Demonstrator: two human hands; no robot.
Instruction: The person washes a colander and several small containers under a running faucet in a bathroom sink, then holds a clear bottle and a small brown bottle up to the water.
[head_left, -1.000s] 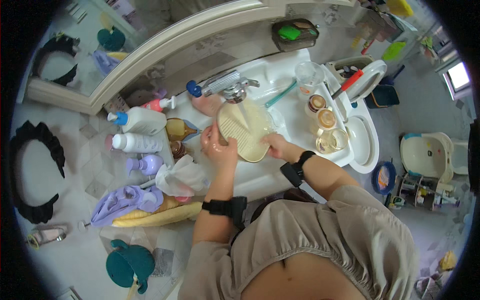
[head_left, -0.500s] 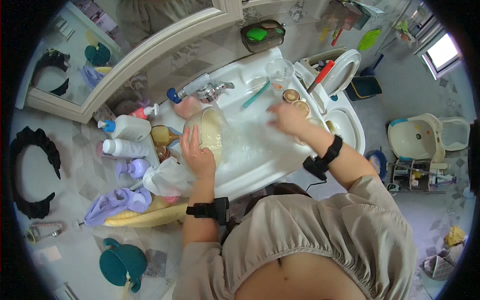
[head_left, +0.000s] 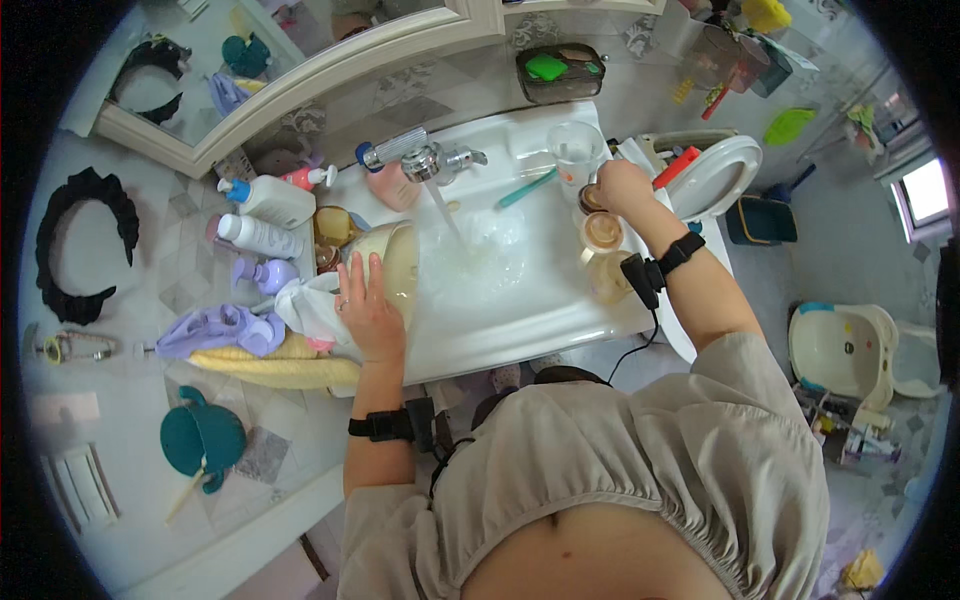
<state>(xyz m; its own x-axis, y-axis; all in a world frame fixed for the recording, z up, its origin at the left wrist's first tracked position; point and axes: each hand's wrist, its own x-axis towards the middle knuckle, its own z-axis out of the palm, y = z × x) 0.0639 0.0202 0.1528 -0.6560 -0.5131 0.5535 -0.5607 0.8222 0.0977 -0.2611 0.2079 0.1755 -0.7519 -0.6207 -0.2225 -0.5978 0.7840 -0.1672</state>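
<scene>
My left hand (head_left: 372, 310) rests with stretched fingers on the cream bowl (head_left: 402, 270), which leans at the left side of the white sink (head_left: 500, 330). On the sink's right ledge, my right hand (head_left: 622, 188) is closed at a small brown-topped jar (head_left: 590, 200), partly hiding it. Two more containers stand in line toward me: a round jar (head_left: 602, 232) and a clear yellowish one (head_left: 610, 278). Behind the jar is a clear plastic cup (head_left: 574, 145). Water runs from the chrome tap (head_left: 424, 164) into the basin, right of the bowl.
A teal stick (head_left: 527, 188) lies on the sink's back slope. Pump bottles (head_left: 280, 205) and a purple bottle (head_left: 265, 275) crowd the left counter, beside a white cloth (head_left: 305, 308) and yellow towel (head_left: 275, 370). The toilet lid (head_left: 715, 178) stands raised at right.
My right hand has moved from above the basin to the small jar on the right ledge. My left hand has shifted slightly left and down with the bowl. The whole view has turned somewhat.
</scene>
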